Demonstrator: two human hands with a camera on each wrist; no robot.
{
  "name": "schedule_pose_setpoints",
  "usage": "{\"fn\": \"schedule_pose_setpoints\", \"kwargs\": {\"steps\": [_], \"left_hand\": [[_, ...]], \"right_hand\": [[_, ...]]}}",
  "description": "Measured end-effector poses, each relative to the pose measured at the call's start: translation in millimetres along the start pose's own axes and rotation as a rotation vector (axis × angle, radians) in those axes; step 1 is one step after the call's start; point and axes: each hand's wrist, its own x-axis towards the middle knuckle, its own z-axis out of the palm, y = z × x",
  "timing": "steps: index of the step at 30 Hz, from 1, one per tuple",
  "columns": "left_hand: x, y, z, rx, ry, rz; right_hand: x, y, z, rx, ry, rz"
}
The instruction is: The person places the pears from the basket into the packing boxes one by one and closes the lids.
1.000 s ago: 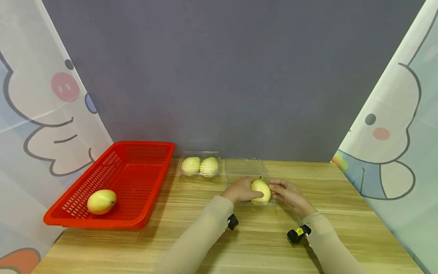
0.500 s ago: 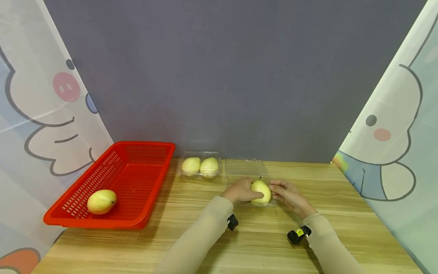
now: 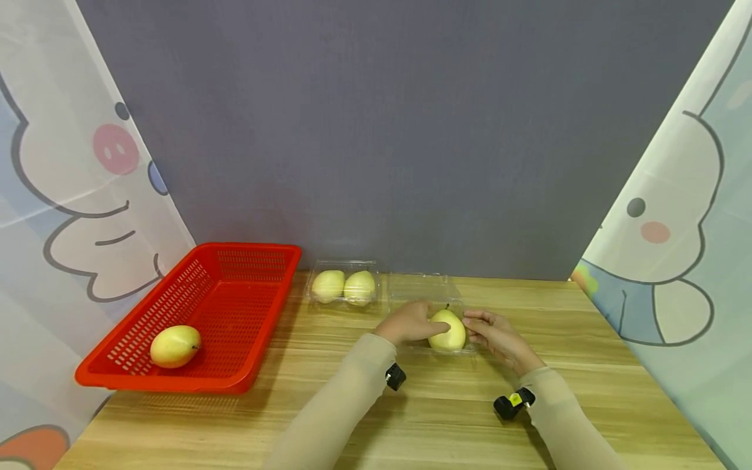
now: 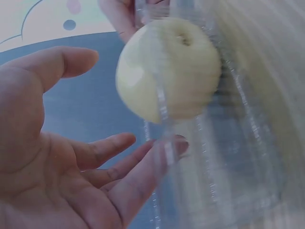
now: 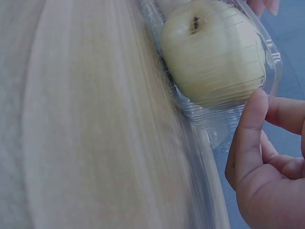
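Observation:
A pale yellow pear (image 3: 449, 337) sits in the right part of a clear plastic clamshell box (image 3: 422, 287), whose lid is folded back away from me. My left hand (image 3: 407, 323) is at the pear's left side. In the left wrist view that hand (image 4: 62, 167) has thumb and fingers spread, with a gap to the pear (image 4: 167, 71); its fingertips are beside the box wall. My right hand (image 3: 498, 338) is at the box's right end. The right wrist view has its thumb and forefinger pinching the rim of the clamshell box (image 5: 209, 114).
A second clear clamshell box (image 3: 343, 301) holding two pears (image 3: 358, 287) stands to the left at the back. On the far left, a red plastic basket (image 3: 258, 326) contains one yellow pear (image 3: 175, 346). A grey panel (image 3: 376, 130) rises behind the wooden table (image 3: 458, 411).
My left hand has loosened from the pear and shifted slightly left and away. The right hand has stayed at the box's end. The pear stays in the box.

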Motion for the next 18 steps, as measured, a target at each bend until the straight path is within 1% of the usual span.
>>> {"fn": "schedule_pose_setpoints", "kwargs": {"steps": [3, 8, 12, 18], "left_hand": [[-2.2, 2.4, -4.6, -0.004, 0.007, -0.008], [-7.5, 5.7, -10.9, -0.02, -0.002, -0.024], [-8.6, 5.3, -13.9, -0.002, 0.002, -0.019], [-8.7, 3.0, -20.1, 0.055, 0.025, 0.014]], "right_hand": [[0.1, -0.1, 0.1, 0.007, 0.002, -0.002], [0.0, -0.5, 0.0, 0.009, -0.002, -0.006], [0.1, 0.2, 0.0, -0.001, -0.004, -0.003], [0.7, 1.3, -1.2, 0.0, 0.007, 0.002]]}}
